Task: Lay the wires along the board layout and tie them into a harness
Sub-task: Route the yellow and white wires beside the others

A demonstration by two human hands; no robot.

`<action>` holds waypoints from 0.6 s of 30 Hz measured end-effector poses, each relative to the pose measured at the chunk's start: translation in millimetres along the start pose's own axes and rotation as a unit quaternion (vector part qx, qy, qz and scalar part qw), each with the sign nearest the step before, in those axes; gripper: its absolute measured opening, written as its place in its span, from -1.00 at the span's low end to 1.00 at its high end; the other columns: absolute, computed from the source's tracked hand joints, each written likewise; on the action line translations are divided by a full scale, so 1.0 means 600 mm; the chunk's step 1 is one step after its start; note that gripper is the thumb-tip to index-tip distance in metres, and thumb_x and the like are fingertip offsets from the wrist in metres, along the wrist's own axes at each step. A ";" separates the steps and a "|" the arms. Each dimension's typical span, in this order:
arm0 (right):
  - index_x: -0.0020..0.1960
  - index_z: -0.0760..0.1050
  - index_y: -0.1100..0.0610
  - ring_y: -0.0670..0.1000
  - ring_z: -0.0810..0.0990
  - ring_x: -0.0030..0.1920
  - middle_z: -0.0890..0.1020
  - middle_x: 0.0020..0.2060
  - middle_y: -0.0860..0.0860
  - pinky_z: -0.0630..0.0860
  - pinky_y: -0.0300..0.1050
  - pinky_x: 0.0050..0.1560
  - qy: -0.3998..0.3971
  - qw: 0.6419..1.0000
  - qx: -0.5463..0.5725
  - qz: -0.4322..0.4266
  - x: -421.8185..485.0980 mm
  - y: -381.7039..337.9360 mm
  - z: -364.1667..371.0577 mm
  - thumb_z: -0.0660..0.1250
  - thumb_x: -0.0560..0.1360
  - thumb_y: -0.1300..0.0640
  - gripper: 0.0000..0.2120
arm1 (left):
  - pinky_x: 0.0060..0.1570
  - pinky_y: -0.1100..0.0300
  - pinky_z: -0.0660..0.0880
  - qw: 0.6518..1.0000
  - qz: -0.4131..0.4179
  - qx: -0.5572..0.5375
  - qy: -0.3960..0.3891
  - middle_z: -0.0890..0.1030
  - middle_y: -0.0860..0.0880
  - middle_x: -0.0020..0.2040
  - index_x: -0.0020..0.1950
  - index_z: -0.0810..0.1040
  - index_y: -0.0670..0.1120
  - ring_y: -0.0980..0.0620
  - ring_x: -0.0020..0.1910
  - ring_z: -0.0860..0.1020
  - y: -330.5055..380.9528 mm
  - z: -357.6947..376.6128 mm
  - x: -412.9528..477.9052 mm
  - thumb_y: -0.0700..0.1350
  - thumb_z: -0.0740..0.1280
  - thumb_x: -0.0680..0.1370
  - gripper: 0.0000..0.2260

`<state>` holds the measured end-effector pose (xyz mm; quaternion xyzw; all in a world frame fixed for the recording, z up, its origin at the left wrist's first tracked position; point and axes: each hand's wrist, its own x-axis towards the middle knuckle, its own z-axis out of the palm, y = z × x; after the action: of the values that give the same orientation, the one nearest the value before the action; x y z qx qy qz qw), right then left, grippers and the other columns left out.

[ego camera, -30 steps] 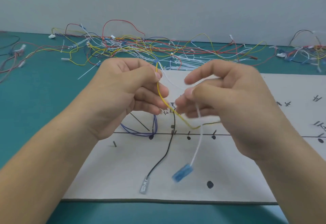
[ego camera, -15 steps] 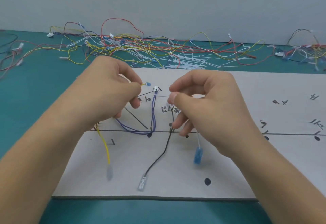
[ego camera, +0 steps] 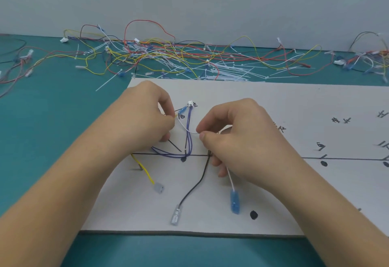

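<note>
Left hand [ego camera: 147, 123] pinches yellow wire [ego camera: 145, 172], right hand [ego camera: 235, 138] pinches white wire [ego camera: 231, 179]; pulling either taut risks dragging purple loop [ego camera: 190, 138] off its board [ego camera: 273, 214] line.

Hands: two, left hand [ego camera: 147, 117] and right hand [ego camera: 235, 140]. Layout board [ego camera: 273, 203]: one. Single wires on it: three, yellow wire [ego camera: 145, 172], black wire [ego camera: 195, 184], white wire [ego camera: 230, 179]. Purple wires [ego camera: 189, 132]: apparently two strands. Blue terminals [ego camera: 234, 203]: two. Clear terminals [ego camera: 159, 188]: two. White connector [ego camera: 190, 103]: one. Black dots [ego camera: 253, 214]: four.
</note>
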<state>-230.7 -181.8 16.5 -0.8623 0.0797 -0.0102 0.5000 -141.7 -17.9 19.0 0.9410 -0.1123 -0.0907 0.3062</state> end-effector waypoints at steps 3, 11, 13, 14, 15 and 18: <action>-0.21 0.64 0.07 0.05 0.61 -0.55 0.65 -0.36 -0.03 0.53 -0.14 -0.60 0.019 1.000 -0.005 -0.008 0.000 0.000 0.001 0.35 0.49 0.28 -0.82 | -0.64 0.38 0.30 1.000 0.007 0.002 0.009 0.69 0.05 -0.41 -0.17 0.64 0.03 0.17 -0.69 0.39 -0.001 -0.001 0.001 -0.19 0.35 0.54 -0.84; -0.18 0.64 0.05 0.00 0.58 -0.60 0.63 -0.39 -0.11 0.44 -0.24 -0.62 0.074 0.995 0.045 -0.051 0.000 -0.004 -0.003 0.36 0.51 0.29 -0.81 | -0.65 0.40 0.30 0.999 0.020 -0.021 0.043 0.69 0.09 -0.40 -0.15 0.67 0.02 0.20 -0.67 0.41 0.002 -0.008 0.002 -0.18 0.35 0.53 -0.85; -0.18 0.63 0.04 0.02 0.57 -0.62 0.61 -0.43 -0.14 0.44 -0.24 -0.62 0.072 0.997 0.022 -0.036 0.001 -0.001 -0.003 0.35 0.51 0.28 -0.81 | -0.64 0.40 0.32 0.999 0.019 -0.011 0.031 0.69 0.09 -0.40 -0.15 0.66 0.03 0.21 -0.66 0.42 0.003 -0.006 0.001 -0.17 0.36 0.54 -0.86; -0.19 0.63 0.05 0.03 0.57 -0.63 0.60 -0.45 -0.12 0.45 -0.23 -0.62 0.066 0.997 0.009 -0.027 0.001 0.000 -0.004 0.34 0.51 0.27 -0.82 | -0.65 0.40 0.32 0.999 0.020 -0.006 0.026 0.69 0.09 -0.40 -0.14 0.66 0.03 0.22 -0.66 0.43 0.003 -0.004 0.000 -0.17 0.36 0.54 -0.86; -0.19 0.63 0.05 0.04 0.57 -0.63 0.60 -0.45 -0.10 0.46 -0.22 -0.62 0.058 0.998 -0.001 -0.019 0.000 0.000 -0.004 0.34 0.50 0.27 -0.82 | -0.65 0.40 0.31 0.999 0.022 -0.004 0.023 0.69 0.08 -0.40 -0.14 0.66 0.03 0.21 -0.67 0.42 0.003 -0.003 0.000 -0.18 0.36 0.54 -0.86; -0.21 0.63 0.08 0.06 0.60 -0.59 0.63 -0.40 -0.06 0.51 -0.15 -0.62 0.030 1.000 -0.008 -0.006 -0.003 -0.004 -0.001 0.32 0.49 0.28 -0.81 | -0.67 0.40 0.29 0.999 0.023 -0.002 0.022 0.69 0.07 -0.41 -0.15 0.67 0.03 0.18 -0.69 0.40 0.003 -0.003 -0.001 -0.19 0.36 0.54 -0.85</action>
<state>-232.2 -181.0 18.9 -0.8659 0.0896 -0.0381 0.4906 -142.0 -18.2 21.6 0.9392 -0.1264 -0.0629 0.3129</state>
